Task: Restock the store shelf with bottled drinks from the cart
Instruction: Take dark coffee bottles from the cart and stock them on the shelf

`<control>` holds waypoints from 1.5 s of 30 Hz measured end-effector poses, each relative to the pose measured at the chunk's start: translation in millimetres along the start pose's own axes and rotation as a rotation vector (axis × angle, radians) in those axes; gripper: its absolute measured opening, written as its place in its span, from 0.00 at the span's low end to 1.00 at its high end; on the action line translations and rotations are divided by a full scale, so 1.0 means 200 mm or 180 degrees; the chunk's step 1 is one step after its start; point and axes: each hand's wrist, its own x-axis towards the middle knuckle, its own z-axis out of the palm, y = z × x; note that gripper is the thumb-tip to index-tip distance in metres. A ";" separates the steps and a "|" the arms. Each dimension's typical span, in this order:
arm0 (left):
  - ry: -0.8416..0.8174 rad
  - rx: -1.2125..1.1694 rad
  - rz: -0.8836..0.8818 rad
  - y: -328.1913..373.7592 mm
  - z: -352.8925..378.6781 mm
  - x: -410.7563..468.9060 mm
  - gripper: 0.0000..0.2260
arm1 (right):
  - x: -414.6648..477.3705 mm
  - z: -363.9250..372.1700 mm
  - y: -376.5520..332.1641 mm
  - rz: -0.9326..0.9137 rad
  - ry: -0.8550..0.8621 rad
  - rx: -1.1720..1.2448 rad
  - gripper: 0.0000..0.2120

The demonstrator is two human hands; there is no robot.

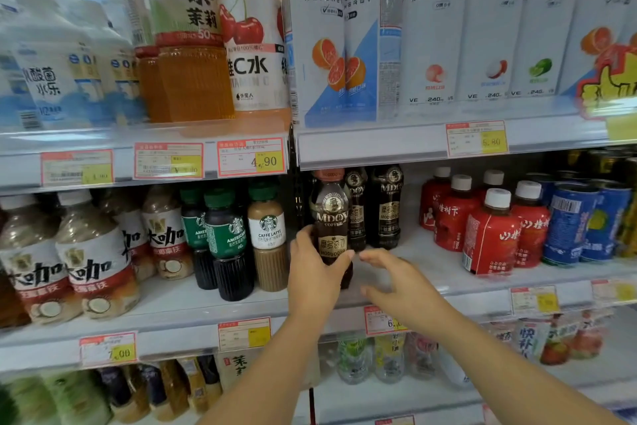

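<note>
Coffee bottle [331,218] upright at shelf [448,273] front, gripped low by left hand [315,273]. Right hand [396,281] open just beside, holding nothing. Placing step, seemingly. Next: slide back toward two matching bottles [374,207] behind fingers, label forward, then release.

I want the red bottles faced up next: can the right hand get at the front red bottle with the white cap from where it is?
Probably yes. The right hand is open and empty, and the bare shelf lies between it and the front red bottle, with nothing in front of that bottle.
</note>
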 end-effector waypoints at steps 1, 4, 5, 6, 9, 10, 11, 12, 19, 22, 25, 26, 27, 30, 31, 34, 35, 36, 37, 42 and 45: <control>0.0042 0.0024 0.0007 0.00 0.01 0.01 0.30 | 0.00 -0.02 0.02 0.0057 -0.0001 -0.0255 0.24; 0.0128 0.0034 -0.0040 -0.02 0.02 0.04 0.29 | -0.01 -0.04 0.08 0.0054 -0.0117 -0.0936 0.24; 0.0131 -0.0004 -0.0067 -0.02 0.03 0.05 0.29 | -0.01 -0.04 0.09 -0.0006 -0.0143 -0.1036 0.22; 0.0135 -0.0052 -0.0098 -0.01 0.03 0.07 0.29 | -0.01 -0.04 0.09 -0.0064 -0.0148 -0.1074 0.21; 0.0196 -0.0153 -0.0223 0.00 0.04 0.15 0.30 | 0.00 -0.04 0.09 -0.0174 -0.0112 -0.1130 0.19; 0.0232 -0.0157 -0.0266 0.00 0.05 0.18 0.31 | 0.00 -0.04 0.09 -0.0202 -0.0102 -0.1157 0.18; 0.0265 -0.0146 -0.0301 0.00 0.06 0.21 0.31 | 0.00 -0.04 0.10 -0.0215 -0.0097 -0.1177 0.18; 0.0288 -0.0136 -0.0333 0.00 0.07 0.23 0.31 | 0.00 -0.04 0.09 -0.0226 -0.0087 -0.1199 0.17; 0.0263 -0.0042 -0.0318 -0.05 0.13 0.32 0.32 | -0.01 -0.03 0.11 -0.0222 -0.0023 -0.1139 0.18; 0.0116 0.0030 -0.0345 -0.06 0.12 0.35 0.33 | -0.01 -0.03 0.12 -0.0189 -0.0056 -0.1077 0.18; -0.0216 0.0192 -0.0293 -0.02 0.07 0.35 0.38 | -0.02 -0.03 0.11 -0.0168 -0.0003 -0.1084 0.18; -0.0328 0.0223 -0.0238 0.00 0.05 0.33 0.40 | -0.03 -0.03 0.10 -0.0164 0.0077 -0.1112 0.18; -0.0468 0.0199 -0.0127 0.02 0.01 0.29 0.39 | -0.05 -0.02 0.08 -0.0203 0.0231 -0.1147 0.17; -0.0909 -0.0075 0.0547 0.02 -0.17 0.05 0.29 | -0.15 0.07 -0.01 -0.0726 0.1001 -0.1202 0.11; -0.0949 -0.0129 0.0756 -0.01 -0.26 -0.05 0.24 | -0.18 0.13 -0.06 -0.0902 0.1136 -0.1127 0.09; -0.0740 0.0006 0.1156 -0.24 -0.56 -0.34 0.14 | -0.30 0.40 -0.23 -0.1100 0.0884 -0.0829 0.07; -0.0672 0.0136 0.1149 -0.35 -0.66 -0.43 0.12 | -0.34 0.52 -0.28 -0.1057 0.0686 -0.0718 0.06; -0.0620 0.0259 0.1013 -0.48 -0.76 -0.52 0.11 | -0.39 0.65 -0.32 -0.1002 0.0445 -0.0596 0.06; -0.0570 0.0349 0.0754 -0.63 -0.86 -0.62 0.10 | -0.46 0.79 -0.36 -0.0945 0.0177 -0.0470 0.05; -0.0052 0.0659 -0.1024 -1.41 -1.35 -1.19 0.09 | -0.76 1.57 -0.52 -0.0433 -0.1245 -0.0068 0.08; 0.0050 0.1045 -0.1865 -1.78 -1.57 -1.53 0.09 | -0.90 1.98 -0.56 -0.0169 -0.2002 -0.0045 0.11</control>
